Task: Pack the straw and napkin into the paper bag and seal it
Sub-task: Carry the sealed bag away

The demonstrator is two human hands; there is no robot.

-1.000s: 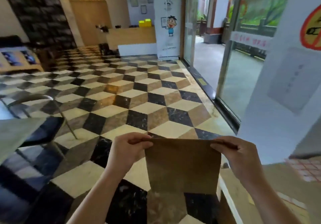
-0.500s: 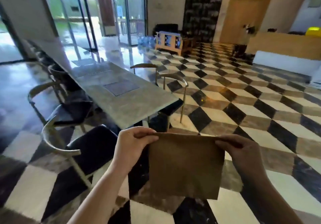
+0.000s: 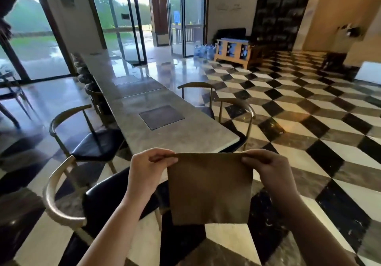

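Grip: left hand (image 3: 147,167) and right hand (image 3: 268,167) are each pinching a top corner of the paper bag (image 3: 210,189).
Bag: hanging flat in the air before the table (image 3: 165,129), looking light, thin and easily creased.
Hold: I'd be keeping to the top edge.
Count: one bag, two hands; no straw or napkin showing.

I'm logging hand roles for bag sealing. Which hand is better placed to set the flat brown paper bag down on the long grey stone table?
Left, probably. The left hand pinches the flat brown paper bag on the side nearer the long grey stone table; the right hand is over the floor.
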